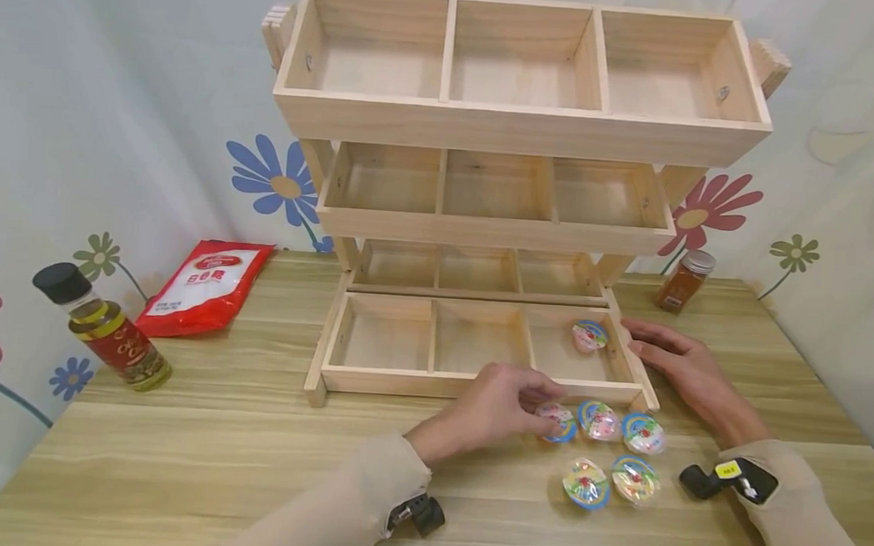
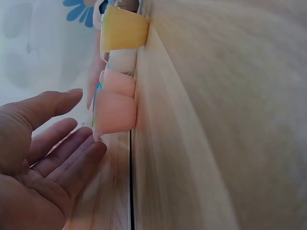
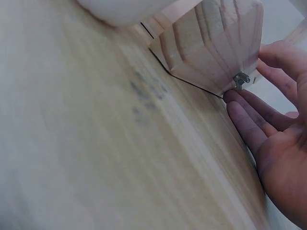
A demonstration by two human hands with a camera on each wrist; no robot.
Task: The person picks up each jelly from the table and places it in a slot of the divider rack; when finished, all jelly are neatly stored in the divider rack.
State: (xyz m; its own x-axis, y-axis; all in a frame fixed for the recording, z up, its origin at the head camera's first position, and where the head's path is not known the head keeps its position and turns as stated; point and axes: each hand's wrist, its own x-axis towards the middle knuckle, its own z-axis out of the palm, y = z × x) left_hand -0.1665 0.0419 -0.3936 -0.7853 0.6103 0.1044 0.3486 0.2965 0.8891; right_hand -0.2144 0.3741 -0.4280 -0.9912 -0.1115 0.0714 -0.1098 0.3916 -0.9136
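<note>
A small jelly cup with a printed film lid lies at the fingertips of my left hand. In the left wrist view that hand's thumb stands apart from the fingers, which reach to a pink cup. Several more cups sit on the table to its right, among them a yellow one. Another cup is inside the right compartment of the wooden rack's bottom tray. My right hand rests against that tray's right side, fingertips touching the wooden end panel.
Above the bottom tray, the wooden rack rises in tiers, each split into three compartments. An oil bottle and a red-and-white bag stand on the left. Behind my right hand is a spice jar. A flowered curtain hangs behind.
</note>
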